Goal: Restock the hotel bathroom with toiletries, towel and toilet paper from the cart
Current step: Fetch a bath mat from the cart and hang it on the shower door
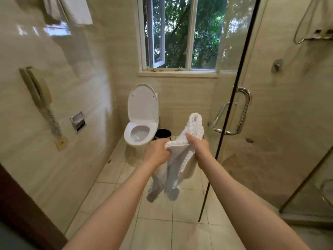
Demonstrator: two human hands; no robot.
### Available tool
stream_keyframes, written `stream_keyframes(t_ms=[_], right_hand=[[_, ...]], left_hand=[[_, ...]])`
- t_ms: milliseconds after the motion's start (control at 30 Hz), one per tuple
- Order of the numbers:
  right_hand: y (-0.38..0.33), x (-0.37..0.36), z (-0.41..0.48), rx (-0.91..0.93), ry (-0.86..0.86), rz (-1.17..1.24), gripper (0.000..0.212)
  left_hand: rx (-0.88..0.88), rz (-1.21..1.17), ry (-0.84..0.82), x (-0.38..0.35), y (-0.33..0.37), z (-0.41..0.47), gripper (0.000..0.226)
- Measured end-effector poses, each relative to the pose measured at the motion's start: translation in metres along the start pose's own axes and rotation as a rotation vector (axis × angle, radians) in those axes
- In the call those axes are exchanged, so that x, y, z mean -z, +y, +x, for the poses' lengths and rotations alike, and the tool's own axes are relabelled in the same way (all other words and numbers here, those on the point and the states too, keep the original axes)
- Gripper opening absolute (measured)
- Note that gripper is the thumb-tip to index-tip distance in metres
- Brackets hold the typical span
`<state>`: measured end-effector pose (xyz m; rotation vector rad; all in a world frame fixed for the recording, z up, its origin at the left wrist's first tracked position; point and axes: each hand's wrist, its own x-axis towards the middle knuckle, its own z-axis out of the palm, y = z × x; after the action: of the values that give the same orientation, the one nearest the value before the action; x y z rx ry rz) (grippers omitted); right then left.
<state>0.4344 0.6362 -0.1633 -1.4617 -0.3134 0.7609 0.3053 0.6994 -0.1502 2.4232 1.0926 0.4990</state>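
A white ribbed towel [180, 159] hangs in front of me at chest height, above the tiled floor. My left hand [156, 153] grips its upper left edge. My right hand [198, 147] is closed on the folded part at the right, thumb on top. One end of the towel sticks up above my right hand and the rest droops below both hands. On the left wall a recessed chrome toilet paper holder [78, 121] sits low; I cannot tell if it holds a roll. White towels [72, 9] hang high at the top left.
A toilet [141, 121] with its lid up stands ahead under the window [180, 33]. A black bin [163, 134] sits beside it. A glass shower door with a chrome handle [239, 112] is at the right. A wall phone [38, 91] hangs at the left.
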Motion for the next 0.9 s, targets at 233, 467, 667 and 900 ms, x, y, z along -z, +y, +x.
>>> stream_keyframes(t_ms=[233, 467, 667, 900], right_hand=[[-0.016, -0.011, 0.058, 0.01, -0.047, 0.048, 0.037], [-0.028, -0.007, 0.126, -0.02, 0.011, 0.052, 0.042], [-0.034, 0.004, 0.174, -0.009, 0.034, 0.039, 0.043], [-0.016, 0.004, 0.204, -0.058, 0.013, -0.078, 0.034]], left_hand=[[0.07, -0.141, 0.041, -0.018, -0.012, 0.071, 0.018], [0.059, -0.201, -0.04, -0.041, -0.004, 0.141, 0.021], [0.054, -0.217, -0.072, -0.056, 0.001, 0.197, 0.021], [0.122, -0.318, 0.013, -0.073, 0.001, 0.249, 0.024]])
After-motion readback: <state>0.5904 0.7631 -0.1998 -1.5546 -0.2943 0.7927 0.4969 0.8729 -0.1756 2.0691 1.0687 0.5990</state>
